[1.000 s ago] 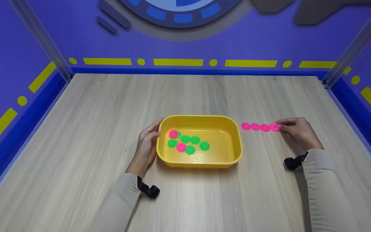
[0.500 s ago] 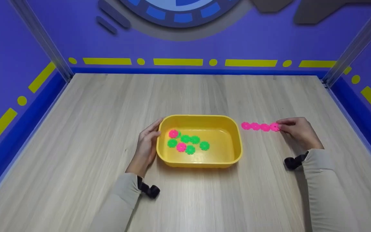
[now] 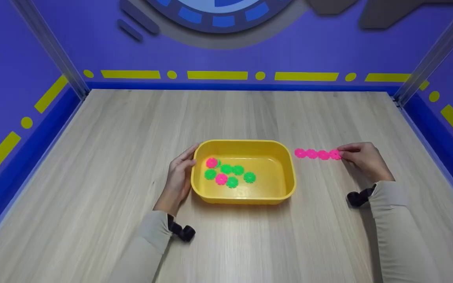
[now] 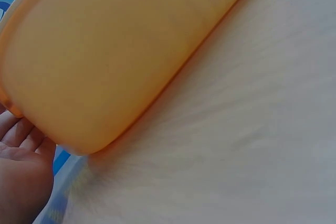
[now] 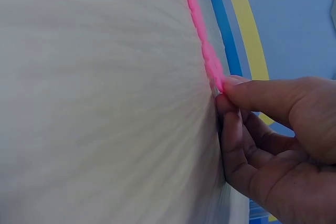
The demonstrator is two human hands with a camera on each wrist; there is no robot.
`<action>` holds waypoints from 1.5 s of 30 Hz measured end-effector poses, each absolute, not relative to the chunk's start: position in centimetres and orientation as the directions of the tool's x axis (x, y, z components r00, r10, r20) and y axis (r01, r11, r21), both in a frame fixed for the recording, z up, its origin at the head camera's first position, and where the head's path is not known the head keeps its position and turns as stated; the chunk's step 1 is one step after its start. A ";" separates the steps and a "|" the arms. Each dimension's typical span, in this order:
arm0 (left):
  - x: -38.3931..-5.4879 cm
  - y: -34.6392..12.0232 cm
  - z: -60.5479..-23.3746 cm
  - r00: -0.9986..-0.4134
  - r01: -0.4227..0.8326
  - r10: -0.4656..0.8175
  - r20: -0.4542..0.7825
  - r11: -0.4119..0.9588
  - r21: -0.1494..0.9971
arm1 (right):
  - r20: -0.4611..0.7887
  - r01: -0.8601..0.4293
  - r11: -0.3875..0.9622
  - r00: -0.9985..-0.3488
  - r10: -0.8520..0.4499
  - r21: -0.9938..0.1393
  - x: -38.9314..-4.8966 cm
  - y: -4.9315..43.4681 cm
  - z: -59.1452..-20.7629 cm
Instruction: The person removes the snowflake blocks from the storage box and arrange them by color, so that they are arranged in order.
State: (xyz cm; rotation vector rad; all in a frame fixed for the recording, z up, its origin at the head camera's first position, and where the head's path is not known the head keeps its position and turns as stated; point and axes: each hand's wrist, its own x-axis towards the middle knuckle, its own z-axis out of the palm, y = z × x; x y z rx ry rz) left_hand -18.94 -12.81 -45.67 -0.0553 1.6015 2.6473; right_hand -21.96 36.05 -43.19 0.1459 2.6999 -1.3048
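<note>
A yellow plastic tub (image 3: 271, 179) stands on the table, with several green snowflake discs (image 3: 232, 182) and two pink ones (image 3: 221, 179) in its left half. My left hand (image 3: 179, 177) holds the tub's left end, thumb at the rim. In the left wrist view, the tub's wall (image 4: 105, 61) hides part of the fingers. To the right of the tub, a straight chain of several pink snowflake discs (image 3: 312, 153) stretches sideways, at or close to the tabletop. Thumb and fingertips of my right hand (image 3: 366, 159) pinch its right end, as the right wrist view confirms.
The wood-grain table (image 3: 132, 137) is walled by blue panels (image 3: 226, 59) with yellow dashes at the back and sides. Black wrist cameras (image 3: 187, 233) hang by both sleeves. A small gap separates the tub's right rim from the chain's left end.
</note>
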 end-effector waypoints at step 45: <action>-19.1 -12.7 -45.6 -0.997 -0.075 0.026 -0.072 -0.462 0.884 | -0.167 0.099 0.650 -0.985 -0.043 -0.753 -22.1 34.3 -39.4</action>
